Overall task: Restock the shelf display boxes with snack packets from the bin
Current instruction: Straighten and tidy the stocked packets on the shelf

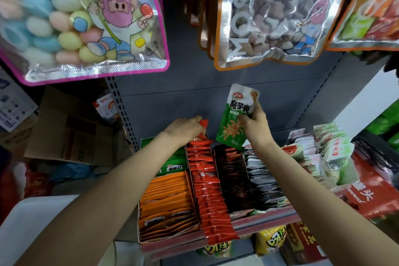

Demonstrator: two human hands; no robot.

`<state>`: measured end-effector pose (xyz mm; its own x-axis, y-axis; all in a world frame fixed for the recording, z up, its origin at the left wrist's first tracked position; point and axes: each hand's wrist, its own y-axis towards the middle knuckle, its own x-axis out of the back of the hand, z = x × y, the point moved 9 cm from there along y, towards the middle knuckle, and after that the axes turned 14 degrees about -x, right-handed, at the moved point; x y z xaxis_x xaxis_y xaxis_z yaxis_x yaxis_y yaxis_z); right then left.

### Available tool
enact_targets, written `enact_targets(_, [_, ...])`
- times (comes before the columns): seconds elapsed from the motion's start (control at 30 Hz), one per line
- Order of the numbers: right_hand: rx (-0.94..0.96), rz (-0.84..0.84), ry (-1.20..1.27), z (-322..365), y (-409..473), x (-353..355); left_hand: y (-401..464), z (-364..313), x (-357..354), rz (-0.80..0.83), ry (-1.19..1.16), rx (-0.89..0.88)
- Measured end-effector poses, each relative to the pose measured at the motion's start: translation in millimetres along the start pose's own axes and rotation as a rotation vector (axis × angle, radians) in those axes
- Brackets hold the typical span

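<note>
- Right hand (255,123) is raised above the far end of the shelf, fingers and thumb curled round a green-and-white foil snack packet (236,117) printed with large black characters; the packet stands nearly upright, tilted slightly right, clear of the boxes below.
- Left hand (185,128) reaches to the far end of the row of red foil packets (207,192); its fingers pinch the farthest red packet (203,123), which sticks up above the rest.
- The red row runs from far to near in an open cardboard display box, its near end spilling over the red front lip of the shelf (267,218).
- Left of the red row: an orange cardboard display box (166,203) packed with orange packets, and farther back, partly under the left forearm, green packets (173,165).
- Right of the red row: a dark brown-black display box (234,179), then a row of grey-and-white packets (262,176), then white and pale green packets (333,150) at the right end.
- Hanging above, near the camera: a clear pink-edged bag of pastel candies (71,19) at left, a clear orange-edged bag of brown pieces (274,13) at centre-right.
- Flattened brown cardboard cartons (69,134) lie at left, beyond the shelf upright.
- Yellow packets (271,242) show on the level below the shelf.
- The bin cannot be identified with certainty.
</note>
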<state>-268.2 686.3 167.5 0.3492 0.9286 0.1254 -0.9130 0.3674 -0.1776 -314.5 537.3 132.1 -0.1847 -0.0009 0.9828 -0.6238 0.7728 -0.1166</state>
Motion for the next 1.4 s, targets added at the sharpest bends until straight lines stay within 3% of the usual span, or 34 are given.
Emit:
enact_targets(0.2, [-0.019,0.052,0.031,-2.0,1.8,-13.5,3.6,12.0,3.9,-0.038,-0.112,0.185])
enact_targets(0.3, [-0.018,0.033,0.025,-3.4,1.2,-12.2,13.1,10.3,-5.6,0.037,-0.044,0.191])
enact_targets(0.4, [-0.001,-0.004,0.014,-1.0,0.7,-6.4,19.2,3.0,-9.8,0.042,-0.192,0.113])
enact_targets(0.53, [0.021,-0.009,0.075,1.3,-0.8,4.4,4.0,13.7,-0.3,-0.156,-0.469,0.06])
enact_targets(0.63, [0.01,-0.017,0.101,-3.1,0.2,10.3,-2.0,22.3,2.4,-0.238,-0.281,0.163])
enact_targets(0.7, [-0.005,-0.014,0.116,-7.4,1.4,14.8,0.7,14.6,-6.3,-0.259,-0.283,0.192])
enact_targets(0.8, [-0.029,-0.023,0.178,-11.5,-0.4,31.4,6.9,2.4,-14.0,-0.228,-0.321,0.23])
enact_targets(0.9, [-0.056,-0.033,0.217,-15.3,-2.8,55.9,4.6,-7.9,-10.4,-0.169,-0.125,0.291])
enact_targets(1.0, [-0.06,-0.079,0.22,-19.8,-1.0,89.8,6.7,-43.3,7.3,-0.346,-0.035,0.227])
enact_targets(1.13, [-0.053,-0.091,0.203,-25.5,4.8,139.1,29.0,-103.6,20.1,-0.557,-0.176,0.122])
enact_targets(1.3, [-0.062,-0.077,0.191,-36.0,12.1,206.0,80.4,-180.2,-8.5,-0.444,-0.255,-0.024])
enact_targets(1.4, [-0.061,-0.062,0.179,-41.4,15.9,237.1,108.1,-204.4,-37.8,-0.206,-0.282,0.029])
